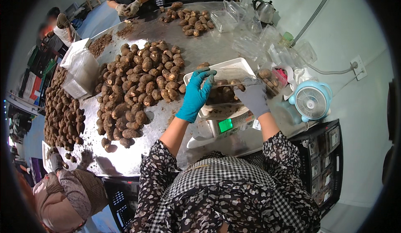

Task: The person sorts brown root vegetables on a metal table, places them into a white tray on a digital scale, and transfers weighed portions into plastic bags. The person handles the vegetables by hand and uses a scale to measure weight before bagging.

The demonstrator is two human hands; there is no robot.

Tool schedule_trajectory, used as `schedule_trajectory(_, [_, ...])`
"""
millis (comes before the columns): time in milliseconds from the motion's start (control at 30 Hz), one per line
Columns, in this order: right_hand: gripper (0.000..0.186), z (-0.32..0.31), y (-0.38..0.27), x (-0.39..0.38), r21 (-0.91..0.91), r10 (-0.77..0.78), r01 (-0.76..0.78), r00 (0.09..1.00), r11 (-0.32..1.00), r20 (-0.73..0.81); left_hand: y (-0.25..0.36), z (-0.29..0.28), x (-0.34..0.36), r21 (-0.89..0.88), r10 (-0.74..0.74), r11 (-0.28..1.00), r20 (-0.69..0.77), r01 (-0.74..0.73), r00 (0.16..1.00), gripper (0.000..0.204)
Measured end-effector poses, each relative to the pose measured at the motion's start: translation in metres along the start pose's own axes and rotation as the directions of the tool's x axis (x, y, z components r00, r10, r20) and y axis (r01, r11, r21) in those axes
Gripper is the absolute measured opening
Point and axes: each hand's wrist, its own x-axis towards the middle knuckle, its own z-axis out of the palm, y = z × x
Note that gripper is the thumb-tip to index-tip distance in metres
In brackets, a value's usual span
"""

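A clear plastic clamshell box (227, 82) with brown taro roots (222, 94) inside sits over a white tray (239, 63) on a scale, whose display (225, 125) glows green. My left hand (195, 95), in a teal glove, grips the box at its left side, fingers bent over the lid's edge. Wearing a grey glove, my right hand (254, 96) closes on the right side of the same box. The lid is raised at a slant above the roots. Part of the box's right side is hidden behind my right fingers.
A big heap of taros (138, 82) lies to the left. Another filled box (269, 80) and a blue fan (310, 101) are on the right. Empty clear boxes (250, 45) and a kettle (265, 11) stand beyond. A gloved co-worker (130, 8) works across the metal table (200, 49).
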Motion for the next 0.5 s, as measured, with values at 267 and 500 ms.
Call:
schedule_trajectory(267, [0.047,0.03,-0.007,-0.007,-0.233,-0.013,-0.053,0.961,0.971,-0.276,-0.006,0.007,0.0,-0.018,-0.037,0.999,0.015,0.037,0.999,0.021])
schedule_trajectory(500, [0.036,0.058,0.03,-0.017,-0.047,-0.224,0.223,0.895,0.974,-0.385,-0.016,0.006,-0.014,-0.004,-0.092,0.996,0.011,0.092,0.996,0.023])
